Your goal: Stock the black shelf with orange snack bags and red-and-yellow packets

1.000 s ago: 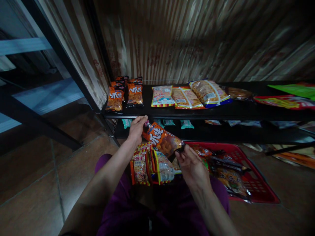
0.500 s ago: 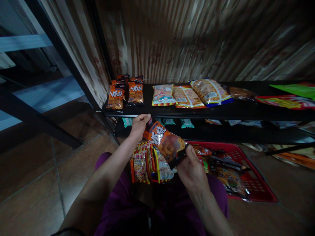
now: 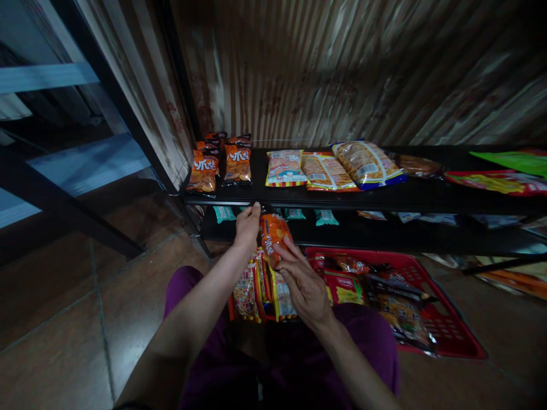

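An orange and black snack bag (image 3: 272,232) is held between my hands, just in front of the shelf edge. My left hand (image 3: 248,223) pinches its dark top end, thumb uppermost. My right hand (image 3: 301,282) lies with its fingers across the lower part of the bag, covering some of it. Below the bag, yellow and red snack packets (image 3: 247,293) stand upright in the red basket (image 3: 459,327). On the upper shelf (image 3: 256,196), matching orange bags (image 3: 238,162) stand in two rows at the left end.
Beside those rows lie a pink and blue packet (image 3: 285,168), an orange packet (image 3: 327,172) and a blue-edged packet (image 3: 367,164). Small teal packets (image 3: 327,217) sit on the lower shelf. A dark metal frame (image 3: 115,125) rises at left. Dark packets (image 3: 401,313) fill the basket's right side.
The orange bag has turned from slanting to nearly upright. My right hand has moved left and up, from the bag's bottom end onto its front; my left hand keeps its top end.
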Demonstrator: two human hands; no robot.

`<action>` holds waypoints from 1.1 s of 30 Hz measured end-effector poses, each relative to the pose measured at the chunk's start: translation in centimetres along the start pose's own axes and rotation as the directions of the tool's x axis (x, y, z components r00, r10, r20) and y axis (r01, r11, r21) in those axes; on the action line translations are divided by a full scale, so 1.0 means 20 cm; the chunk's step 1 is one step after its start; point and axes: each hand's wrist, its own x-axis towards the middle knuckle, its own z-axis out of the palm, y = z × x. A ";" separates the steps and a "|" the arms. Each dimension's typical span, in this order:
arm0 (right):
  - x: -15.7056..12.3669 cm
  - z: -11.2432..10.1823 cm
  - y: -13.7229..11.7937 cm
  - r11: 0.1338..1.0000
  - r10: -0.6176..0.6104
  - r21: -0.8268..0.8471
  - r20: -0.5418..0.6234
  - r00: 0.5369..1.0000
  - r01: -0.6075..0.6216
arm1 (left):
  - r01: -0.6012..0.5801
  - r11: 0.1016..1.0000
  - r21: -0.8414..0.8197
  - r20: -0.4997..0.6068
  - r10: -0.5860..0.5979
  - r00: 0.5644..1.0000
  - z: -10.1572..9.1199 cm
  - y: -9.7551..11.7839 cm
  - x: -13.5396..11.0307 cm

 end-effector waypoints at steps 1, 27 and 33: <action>0.00 0.01 0.01 0.996 -0.043 -0.075 0.030 0.999 0.045 | 0.077 0.996 -0.039 0.002 -0.077 0.997 0.00 0.01 -0.01; -0.05 0.13 0.16 0.424 0.812 0.729 -0.043 0.582 -0.537 | 0.056 0.915 -0.399 -0.058 -0.086 0.995 -0.06 -0.01 -0.04; -0.02 0.16 0.15 0.054 0.867 0.906 0.166 0.470 -0.421 | 0.052 0.898 -0.437 -0.089 -0.101 0.991 -0.05 -0.01 -0.03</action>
